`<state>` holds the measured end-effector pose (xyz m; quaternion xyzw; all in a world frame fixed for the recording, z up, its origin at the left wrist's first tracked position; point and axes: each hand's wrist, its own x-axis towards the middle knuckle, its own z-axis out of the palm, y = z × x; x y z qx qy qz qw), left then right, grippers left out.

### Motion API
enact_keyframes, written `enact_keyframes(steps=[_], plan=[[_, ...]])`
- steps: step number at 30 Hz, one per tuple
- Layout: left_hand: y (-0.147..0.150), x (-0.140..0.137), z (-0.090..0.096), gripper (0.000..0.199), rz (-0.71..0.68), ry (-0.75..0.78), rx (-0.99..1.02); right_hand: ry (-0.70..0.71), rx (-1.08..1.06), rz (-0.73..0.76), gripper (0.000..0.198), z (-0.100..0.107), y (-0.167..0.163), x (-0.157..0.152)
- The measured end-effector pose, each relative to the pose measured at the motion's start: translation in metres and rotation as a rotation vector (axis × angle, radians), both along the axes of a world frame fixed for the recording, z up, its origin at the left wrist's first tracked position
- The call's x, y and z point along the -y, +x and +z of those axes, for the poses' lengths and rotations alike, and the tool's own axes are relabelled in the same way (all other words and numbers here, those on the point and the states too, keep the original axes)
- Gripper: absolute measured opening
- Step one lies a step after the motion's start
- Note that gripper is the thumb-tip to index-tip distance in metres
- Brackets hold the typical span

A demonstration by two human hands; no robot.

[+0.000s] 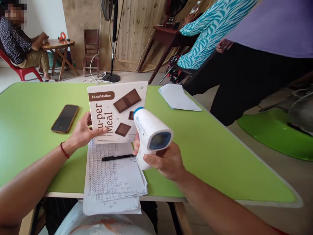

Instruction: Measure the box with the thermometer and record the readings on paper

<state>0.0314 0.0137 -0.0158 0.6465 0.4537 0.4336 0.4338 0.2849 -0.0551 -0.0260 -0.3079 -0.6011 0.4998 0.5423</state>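
Note:
My left hand (pixel 84 130) grips the left edge of a white NutriMotion box (pixel 102 116) with brown chocolate pieces printed on it, thumb across its front. The box stands upright above the table, facing me. In my right hand (pixel 168 160) is a white infrared thermometer (pixel 153 127) with a blue-rimmed nose and a dark screen turned toward me. Its nose overlaps the box's right side in view; I cannot tell whether they touch. Below the box lies a stack of handwritten papers (pixel 110 179), with a black pen (pixel 114 158) across it.
A phone (pixel 65 118) lies left of the box on the green table (pixel 207 156). White sheets (pixel 179 97) rest near the far right edge. A person in purple and black (pixel 274 32) stands close on the right. Beyond the table are a pedestal fan (pixel 113 45) and a small chair (pixel 91 49).

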Motion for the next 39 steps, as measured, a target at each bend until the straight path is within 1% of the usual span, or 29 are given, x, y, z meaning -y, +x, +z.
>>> enact_keyframes(steps=[3,6,9,13,17,21,25,28,33,39], plan=[[0.001,-0.001,-0.005,0.069,-0.016,0.025,-0.096,-0.05,-0.029,0.05,0.031,0.002,-0.001,-0.002],[0.0,-0.002,-0.007,0.069,-0.038,0.102,-0.119,-0.118,-0.04,0.074,0.036,0.003,-0.001,-0.003],[0.0,-0.002,-0.006,0.066,-0.05,0.136,-0.161,-0.178,-0.047,0.102,0.038,0.001,-0.004,-0.003],[-0.001,-0.002,-0.002,0.066,-0.083,0.148,-0.214,-0.203,-0.08,0.112,0.038,-0.002,-0.008,-0.003],[-0.002,-0.002,0.0,0.069,-0.095,0.115,-0.243,-0.231,-0.088,0.132,0.036,-0.003,-0.011,-0.003],[-0.003,-0.003,-0.002,0.069,-0.097,0.147,-0.284,-0.231,-0.065,0.155,0.034,-0.004,-0.012,-0.003],[-0.004,-0.004,-0.002,0.065,-0.096,0.195,-0.309,-0.203,-0.068,0.133,0.032,-0.006,-0.013,-0.003],[-0.004,-0.004,-0.001,0.067,-0.095,0.179,-0.321,-0.2,-0.065,0.119,0.033,-0.007,-0.013,-0.004],[-0.005,-0.004,-0.002,0.066,-0.111,0.206,-0.313,-0.207,-0.02,0.094,0.036,-0.006,-0.013,-0.002],[-0.004,-0.004,0.0,0.072,-0.107,0.162,-0.333,-0.197,-0.036,0.081,0.035,-0.006,-0.015,0.0]])
